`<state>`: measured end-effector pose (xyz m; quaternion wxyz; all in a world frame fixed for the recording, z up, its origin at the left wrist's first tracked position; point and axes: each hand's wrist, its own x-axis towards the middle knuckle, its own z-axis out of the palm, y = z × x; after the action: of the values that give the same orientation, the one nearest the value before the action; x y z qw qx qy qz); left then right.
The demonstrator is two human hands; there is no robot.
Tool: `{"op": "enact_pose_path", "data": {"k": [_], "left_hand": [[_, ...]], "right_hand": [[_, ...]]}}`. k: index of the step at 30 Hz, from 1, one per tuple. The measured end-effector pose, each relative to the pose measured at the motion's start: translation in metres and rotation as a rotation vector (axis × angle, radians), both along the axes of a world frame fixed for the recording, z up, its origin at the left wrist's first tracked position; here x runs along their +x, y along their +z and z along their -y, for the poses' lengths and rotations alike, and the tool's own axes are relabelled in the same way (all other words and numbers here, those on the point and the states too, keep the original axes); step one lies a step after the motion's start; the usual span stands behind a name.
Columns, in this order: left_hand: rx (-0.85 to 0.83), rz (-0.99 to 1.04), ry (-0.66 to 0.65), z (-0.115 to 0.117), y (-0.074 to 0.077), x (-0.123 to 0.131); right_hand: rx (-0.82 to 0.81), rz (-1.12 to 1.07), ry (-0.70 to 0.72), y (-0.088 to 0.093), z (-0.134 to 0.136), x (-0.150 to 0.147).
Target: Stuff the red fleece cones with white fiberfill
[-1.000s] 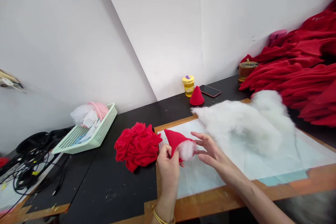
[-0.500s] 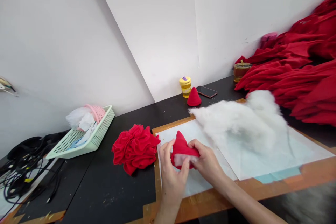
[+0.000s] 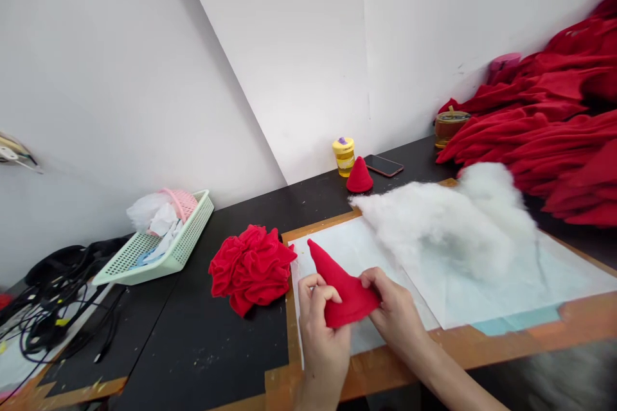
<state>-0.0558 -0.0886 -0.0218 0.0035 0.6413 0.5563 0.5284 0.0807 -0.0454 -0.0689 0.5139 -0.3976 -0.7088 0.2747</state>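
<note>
Between my hands is a red cone-shaped fabric hat [image 3: 340, 289], its tip pointing up and to the left and its wide end toward me. My left hand [image 3: 322, 324] grips its left side with curled fingers. On the right side my right hand [image 3: 393, 305] pinches the lower edge. The hat's inside is turned out of sight. White fluffy stuffing [image 3: 438, 225] lies to the right on white paper [image 3: 364, 244]. To the left sits a bunched heap of red fabric pieces [image 3: 253, 270].
A finished-looking red cone [image 3: 360, 176] stands at the back beside a yellow-lidded jar [image 3: 344, 157] and a phone [image 3: 384, 166]. Red fabric [image 3: 544, 135] is piled at the right, partly around a brown jar [image 3: 448, 128]. A pale green basket [image 3: 176, 253] and black cables [image 3: 53, 314] lie left.
The hat has been turned so its outer side shows; the opening with white stuffing is no longer visible. Its tip has swung left, and both hands have shifted their grip.
</note>
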Motion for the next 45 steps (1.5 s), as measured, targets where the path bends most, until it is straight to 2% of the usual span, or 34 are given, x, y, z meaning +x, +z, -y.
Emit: {"op": "enact_pose_path", "data": {"k": [3,6,11,14,17,19,21,25,27,29,33,35,37,39,41,43,45], "left_hand": [[-0.030,-0.082,-0.037,0.008,0.003,0.008],[-0.076,-0.075,-0.030,0.006,0.003,0.008],[-0.003,0.040,0.063,-0.009,-0.006,-0.004],[0.036,0.088,0.088,-0.013,-0.009,-0.010],[0.004,0.205,0.099,-0.013,-0.008,-0.011],[-0.126,0.354,0.085,-0.012,-0.007,-0.010],[-0.307,0.532,0.037,-0.012,-0.006,-0.006],[-0.525,0.784,-0.084,-0.009,-0.002,0.001],[-0.552,0.737,-0.138,-0.006,0.002,0.002],[-0.523,0.560,-0.152,-0.005,0.004,0.000],[-0.385,0.205,-0.018,-0.014,-0.001,-0.005],[-0.352,0.144,0.032,-0.020,-0.004,-0.008],[-0.348,0.131,0.039,-0.021,-0.003,-0.014],[-0.359,0.114,-0.005,-0.014,0.002,-0.024],[-0.358,0.144,-0.052,0.001,0.008,-0.034],[-0.379,0.347,-0.084,0.019,0.009,-0.036],[-0.506,0.699,-0.181,0.034,0.002,-0.021]], "right_hand": [[0.139,0.036,-0.064,-0.001,-0.006,0.000],[0.219,0.044,-0.084,0.003,-0.004,0.001],[0.237,0.060,0.103,0.010,0.016,-0.003],[0.260,0.098,0.150,0.011,0.025,-0.006],[0.102,-0.071,0.197,0.014,0.022,-0.005],[-0.080,-0.206,0.263,0.016,0.014,-0.003],[-0.233,-0.251,0.312,0.017,0.004,-0.001],[-0.419,-0.255,0.306,0.015,-0.011,-0.001],[-0.485,-0.301,0.286,0.016,-0.016,-0.001],[-0.554,-0.372,0.295,0.018,-0.018,0.000],[-0.676,-0.489,0.392,0.024,-0.015,-0.003],[-0.656,-0.464,0.375,0.022,-0.012,-0.004],[-0.567,-0.345,0.336,0.018,-0.012,0.001],[-0.431,-0.154,0.307,0.014,-0.016,0.014],[-0.273,-0.005,0.221,0.019,-0.018,0.031],[-0.122,0.014,0.060,0.036,-0.010,0.043],[0.011,-0.073,0.011,0.065,0.012,0.040]]}}
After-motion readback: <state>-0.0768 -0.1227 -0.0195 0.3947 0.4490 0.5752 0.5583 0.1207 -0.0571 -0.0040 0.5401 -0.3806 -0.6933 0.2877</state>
